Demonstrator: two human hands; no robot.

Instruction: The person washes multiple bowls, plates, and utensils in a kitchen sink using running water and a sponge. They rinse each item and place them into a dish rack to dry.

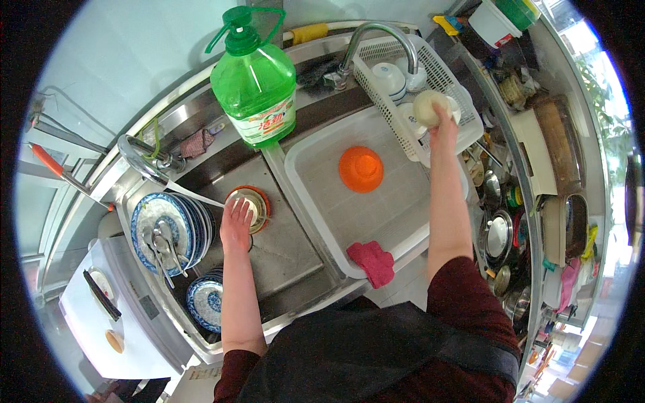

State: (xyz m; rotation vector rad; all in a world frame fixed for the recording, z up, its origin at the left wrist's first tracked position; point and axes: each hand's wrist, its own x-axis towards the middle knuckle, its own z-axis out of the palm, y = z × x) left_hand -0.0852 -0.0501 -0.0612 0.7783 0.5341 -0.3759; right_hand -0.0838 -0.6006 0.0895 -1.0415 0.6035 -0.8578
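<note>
My right hand point(443, 118) grips a cream-coloured bowl point(428, 108) over the white plastic basket point(385, 113). White bowls point(388, 78) with blue lines sit in that basket. In the left sink basin, my left hand point(236, 224) has its fingers spread over the near left edge of an orange-rimmed round vessel point(259, 201). A stream of water point(196, 195) from the left faucet point(143, 163) runs to those fingertips. Whether they touch the vessel is hard to see. An orange bowl point(361, 169) lies in the large white tub point(322, 201) between my hands.
Blue-patterned plates point(146, 211) with spoons on top stand left of my left hand, beside a smaller plate stack point(204, 302). A green detergent jug point(254, 85) stands behind the basins. A second faucet point(383, 30) arches over the basket. A red cloth point(373, 263) hangs on the tub's front rim.
</note>
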